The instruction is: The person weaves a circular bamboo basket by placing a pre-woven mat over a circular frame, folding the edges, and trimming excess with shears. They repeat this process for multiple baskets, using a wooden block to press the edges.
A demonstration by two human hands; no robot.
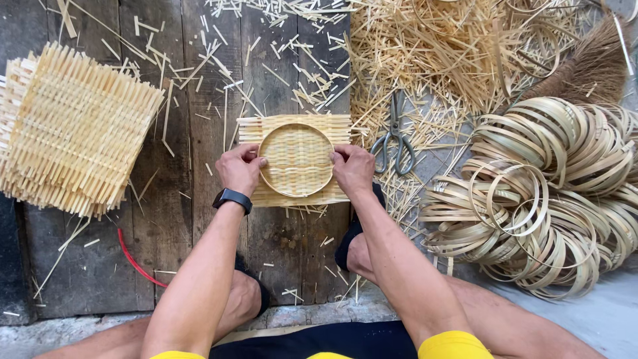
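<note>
Hands pressing bamboo hoop [296,159] onto woven mat [294,194], frame centre: left hand [239,169] and right hand [352,169] both pinching rim with curled fingers. Probably light, springy, brittle-edged; gripping opposite rim sides looks safest. Scissors [395,141] lying right.

A round bamboo ring [296,160] lies flat on a small square woven mat [294,159]. The mat is pale yellow, made of thin crossed strips, with loose ends sticking out at 9 and 3 o'clock. It rests on dark wooden boards, and the ring sits in its middle.
</note>
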